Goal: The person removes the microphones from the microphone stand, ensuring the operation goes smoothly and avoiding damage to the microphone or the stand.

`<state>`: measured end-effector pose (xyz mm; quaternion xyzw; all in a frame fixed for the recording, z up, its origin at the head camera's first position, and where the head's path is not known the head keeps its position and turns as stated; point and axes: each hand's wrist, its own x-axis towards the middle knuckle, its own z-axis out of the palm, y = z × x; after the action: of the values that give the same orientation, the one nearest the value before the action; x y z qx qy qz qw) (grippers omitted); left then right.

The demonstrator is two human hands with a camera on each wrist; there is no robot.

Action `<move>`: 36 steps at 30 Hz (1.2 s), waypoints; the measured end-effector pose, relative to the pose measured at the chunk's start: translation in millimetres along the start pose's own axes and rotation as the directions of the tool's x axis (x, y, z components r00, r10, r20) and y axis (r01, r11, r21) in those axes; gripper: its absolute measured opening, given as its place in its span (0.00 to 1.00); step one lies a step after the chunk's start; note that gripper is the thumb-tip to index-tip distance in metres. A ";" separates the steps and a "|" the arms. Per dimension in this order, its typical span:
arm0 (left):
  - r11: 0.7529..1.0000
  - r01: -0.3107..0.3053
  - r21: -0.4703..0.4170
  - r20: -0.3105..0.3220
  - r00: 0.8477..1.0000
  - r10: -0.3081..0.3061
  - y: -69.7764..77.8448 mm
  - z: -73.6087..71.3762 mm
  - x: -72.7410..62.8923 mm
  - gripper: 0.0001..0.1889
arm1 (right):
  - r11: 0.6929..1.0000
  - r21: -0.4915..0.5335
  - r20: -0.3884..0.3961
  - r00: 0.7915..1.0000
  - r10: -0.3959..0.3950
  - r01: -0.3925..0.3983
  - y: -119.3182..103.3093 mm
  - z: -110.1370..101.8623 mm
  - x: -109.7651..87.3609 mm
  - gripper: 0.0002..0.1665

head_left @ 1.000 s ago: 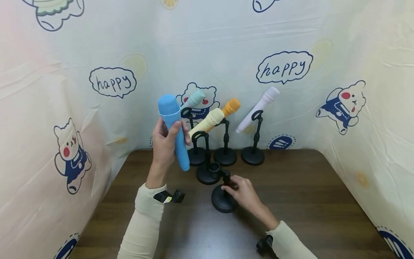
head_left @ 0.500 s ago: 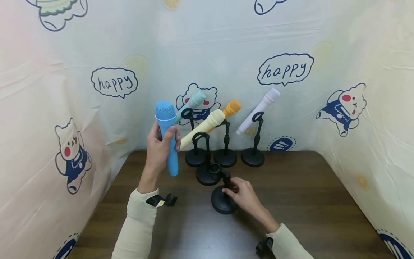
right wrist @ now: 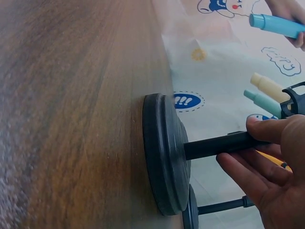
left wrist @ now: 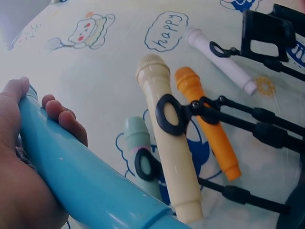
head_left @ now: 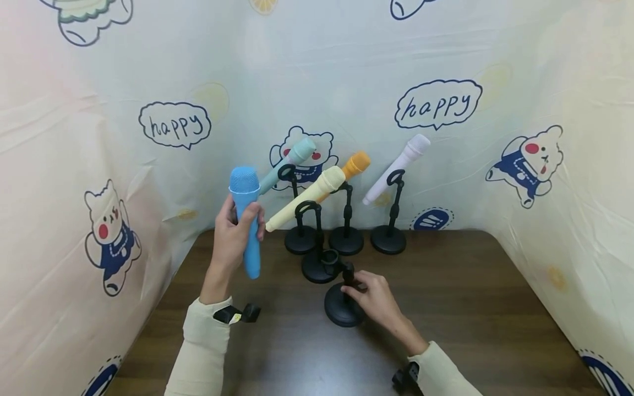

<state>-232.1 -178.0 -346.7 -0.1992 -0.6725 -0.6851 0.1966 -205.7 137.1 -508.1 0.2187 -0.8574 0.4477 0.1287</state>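
Note:
My left hand [head_left: 231,242] grips a blue microphone [head_left: 251,236] by its handle, head up, raised over the left part of the table. In the left wrist view the blue handle [left wrist: 90,171] runs across the palm. My right hand [head_left: 373,297] pinches the post of a black microphone stand [head_left: 343,308] between thumb and fingers. This stand's ring clip [head_left: 329,256] holds nothing. The right wrist view shows the round base [right wrist: 167,157] on the table and the thumb and fingers around the post [right wrist: 214,145].
Behind stand several more black stands, bearing a cream microphone [head_left: 307,198], a mint microphone [head_left: 297,154], an orange microphone [head_left: 356,164] and a lilac microphone [head_left: 398,165], all tilted. The brown table [head_left: 446,297] meets a printed cloth backdrop [head_left: 317,66] behind and at both sides.
My left hand has moved left and a little down with the blue microphone, which stands more upright now, uncovering the cream microphone's lower end. My right hand and its stand have stayed in place.

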 end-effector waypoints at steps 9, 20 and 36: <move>0.999 0.035 0.005 -0.026 0.999 -0.035 -10.5 -11.6 -4.7 0.06 | 1.000 0.002 -0.026 1.000 -0.018 0.018 1.7 -2.5 -0.3 0.07; 0.991 0.115 0.072 -0.069 0.992 -0.110 -17.6 -26.8 -14.1 0.08 | 0.999 -0.014 -0.052 0.998 -0.042 0.042 -0.4 -14.5 0.9 0.06; 0.948 0.229 0.220 -0.075 0.973 -0.217 -37.0 -57.7 -25.4 0.14 | 1.000 -0.028 -0.110 0.994 0.003 -0.006 7.2 -50.3 0.7 0.04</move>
<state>-231.0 -235.1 -392.5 -0.0811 -0.7596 -0.6261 0.1561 -208.6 182.0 -484.5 0.1898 -0.8558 0.4472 0.1777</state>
